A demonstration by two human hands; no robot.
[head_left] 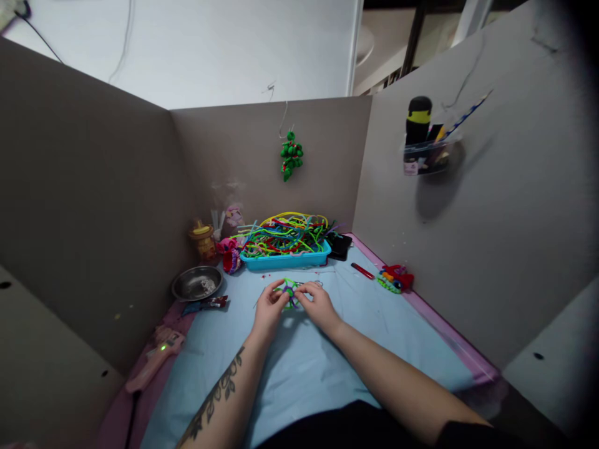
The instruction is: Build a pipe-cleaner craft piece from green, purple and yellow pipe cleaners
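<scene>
Between both hands, over the middle of the blue-covered table (384, 349), is a small green and purple pipe-cleaner piece (289, 290), roughly round with a looped edge. My left hand (270, 304) pinches it from the left, thumb and fingers closed on its rim. From the right, my right hand (317, 304) grips the same piece between thumb and fingertips. The fingertips cover part of it. Just behind the right hand lies a thin metal tool (318, 283), perhaps scissors, mostly hidden.
A blue tray (285, 262) heaped with coloured pipe cleaners (285, 234) stands behind. At left are a metal bowl (196, 284) and a pink glue gun (156, 358). A red cutter (362, 270) and a colourful pipe-cleaner piece (395, 279) lie right. Grey partitions (276, 193) enclose the table.
</scene>
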